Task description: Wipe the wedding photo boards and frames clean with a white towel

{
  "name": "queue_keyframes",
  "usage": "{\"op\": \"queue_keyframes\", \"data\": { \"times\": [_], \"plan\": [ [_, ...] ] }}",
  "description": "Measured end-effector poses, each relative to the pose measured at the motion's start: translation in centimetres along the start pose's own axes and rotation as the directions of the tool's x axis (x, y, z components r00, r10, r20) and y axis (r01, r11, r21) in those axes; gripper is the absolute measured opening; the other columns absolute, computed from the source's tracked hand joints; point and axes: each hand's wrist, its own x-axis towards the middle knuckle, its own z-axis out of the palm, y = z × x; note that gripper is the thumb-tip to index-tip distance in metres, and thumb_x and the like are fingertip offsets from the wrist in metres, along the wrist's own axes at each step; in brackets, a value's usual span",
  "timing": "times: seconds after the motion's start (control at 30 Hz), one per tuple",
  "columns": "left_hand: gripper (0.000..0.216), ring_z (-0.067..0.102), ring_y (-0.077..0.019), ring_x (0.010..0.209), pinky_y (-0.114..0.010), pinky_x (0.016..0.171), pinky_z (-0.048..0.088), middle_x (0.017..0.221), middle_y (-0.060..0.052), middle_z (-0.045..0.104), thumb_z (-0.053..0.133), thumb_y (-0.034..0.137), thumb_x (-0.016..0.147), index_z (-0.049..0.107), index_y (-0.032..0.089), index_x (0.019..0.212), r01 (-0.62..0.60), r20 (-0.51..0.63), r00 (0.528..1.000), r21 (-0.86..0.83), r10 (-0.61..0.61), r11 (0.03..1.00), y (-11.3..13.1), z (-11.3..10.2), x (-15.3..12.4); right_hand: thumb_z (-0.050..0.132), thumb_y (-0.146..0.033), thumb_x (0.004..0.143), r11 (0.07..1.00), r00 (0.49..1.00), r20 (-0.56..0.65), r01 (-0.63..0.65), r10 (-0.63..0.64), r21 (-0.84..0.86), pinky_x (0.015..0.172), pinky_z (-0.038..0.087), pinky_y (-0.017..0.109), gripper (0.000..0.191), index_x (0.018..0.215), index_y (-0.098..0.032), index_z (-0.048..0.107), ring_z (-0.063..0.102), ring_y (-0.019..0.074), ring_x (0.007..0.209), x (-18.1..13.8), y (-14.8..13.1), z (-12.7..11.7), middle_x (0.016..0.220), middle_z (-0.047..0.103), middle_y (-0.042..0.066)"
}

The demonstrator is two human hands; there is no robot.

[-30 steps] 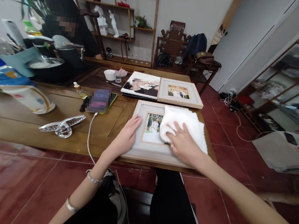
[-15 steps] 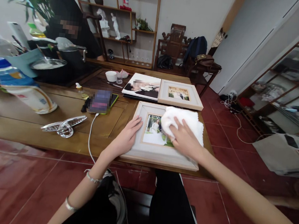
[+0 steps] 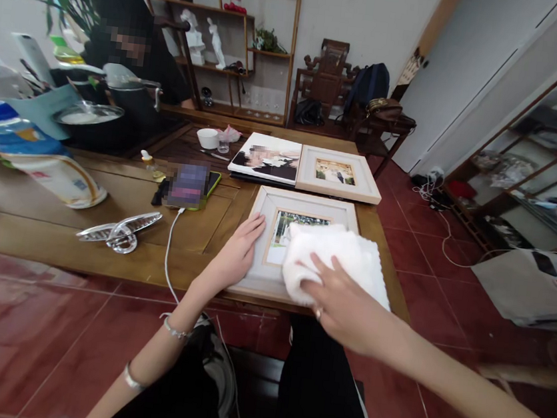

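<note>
A pale-framed picture frame (image 3: 272, 203) lies face up near the table's front edge, holding a photo of a couple outdoors. My left hand (image 3: 237, 251) grips its left side, fingers along the rim. In my right hand (image 3: 341, 297) is a folded white towel (image 3: 326, 251), pressed on the lower right of the frame. The towel covers much of the photo and hangs past the frame's right side. Just behind lie a second framed photo (image 3: 306, 180) and a white-edged photo panel (image 3: 266, 167), side by side.
Left on the wooden table (image 3: 151, 265) are a silver hair clip (image 3: 122, 235), a phone (image 3: 188, 185) with a white cable, a dropper bottle (image 3: 147, 159) and a large blue-capped bottle (image 3: 38, 155). A person in black (image 3: 164, 68) sits beyond the pots at the back left.
My right hand has drawn the towel toward me, from the frame's upper right to its lower right. The upper part of the frame is uncovered now. My left hand stays put.
</note>
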Motion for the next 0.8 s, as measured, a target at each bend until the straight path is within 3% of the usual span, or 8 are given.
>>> {"op": "queue_keyframes", "data": {
  "times": [0.1,0.2,0.4,0.53,0.63,0.8],
  "plan": [
    [0.048,0.029,-0.0236,0.141,-0.047,0.116,0.025,0.146,-0.016,0.042,0.031,0.013,0.091,0.046,0.009,0.136,0.001,-0.009,1.0,-0.007,-0.001,1.0,0.0,0.0,0.0,0.046,-0.005,0.074,0.994,0.996,0.067,0.054,-0.061,0.099,0.109,0.028,0.06,0.041,0.11,-0.017,0.061,0.026,0.0335,0.14,-1.5,-2.3,-0.1,0.147,0.042,0.01],
    [0.047,0.028,-0.023,0.141,-0.048,0.116,0.025,0.146,-0.014,0.042,0.031,0.014,0.092,0.047,0.012,0.136,-0.009,0.01,1.0,0.0,0.009,1.0,-0.1,-0.1,0.0,0.049,-0.008,0.075,0.993,0.998,0.026,0.057,-0.06,0.103,0.11,0.023,0.062,0.043,0.115,-0.018,0.059,0.018,0.0342,0.142,-0.6,-1.8,0.9,0.151,0.035,0.011],
    [0.049,0.026,-0.0241,0.142,-0.048,0.116,0.024,0.147,-0.016,0.039,0.032,0.012,0.09,0.046,0.01,0.136,-0.029,0.042,0.999,-0.007,0.029,1.0,-0.1,-0.4,0.0,0.044,-0.013,0.085,0.992,0.982,-0.154,-0.115,0.107,-0.042,0.11,0.021,0.061,0.038,0.12,-0.012,0.057,0.022,0.0352,0.141,5.1,5.8,2.0,0.146,0.041,0.016],
    [0.05,0.026,-0.0241,0.142,-0.05,0.116,0.024,0.148,-0.014,0.039,0.033,0.011,0.089,0.045,0.013,0.138,-0.028,0.028,0.999,-0.02,0.029,0.999,-0.1,-0.3,-0.1,0.039,-0.009,0.085,0.981,0.968,-0.205,-0.165,0.142,-0.099,0.11,0.016,0.064,0.045,0.129,-0.01,0.05,0.013,0.0362,0.143,8.5,9.4,1.1,0.153,0.029,0.015],
    [0.051,0.027,-0.0234,0.142,-0.049,0.116,0.024,0.148,-0.013,0.04,0.033,0.011,0.089,0.044,0.014,0.139,-0.015,0.03,0.999,-0.019,0.016,1.0,-0.2,-0.3,0.0,0.036,-0.004,0.083,0.989,0.982,-0.165,-0.109,0.091,-0.1,0.108,0.015,0.067,0.046,0.125,-0.008,0.053,0.011,0.0385,0.142,9.0,8.3,0.9,0.152,0.032,0.016],
    [0.052,0.026,-0.023,0.142,-0.048,0.116,0.024,0.148,-0.015,0.038,0.032,0.01,0.089,0.041,0.012,0.14,-0.011,0.018,1.0,0.0,0.011,1.0,-0.3,-0.1,0.0,0.043,-0.007,0.079,0.999,0.999,-0.033,0.023,-0.024,-0.049,0.101,0.028,0.07,0.04,0.113,-0.013,0.061,0.025,0.0415,0.138,4.8,1.5,0.8,0.143,0.047,0.015]
  ]
}}
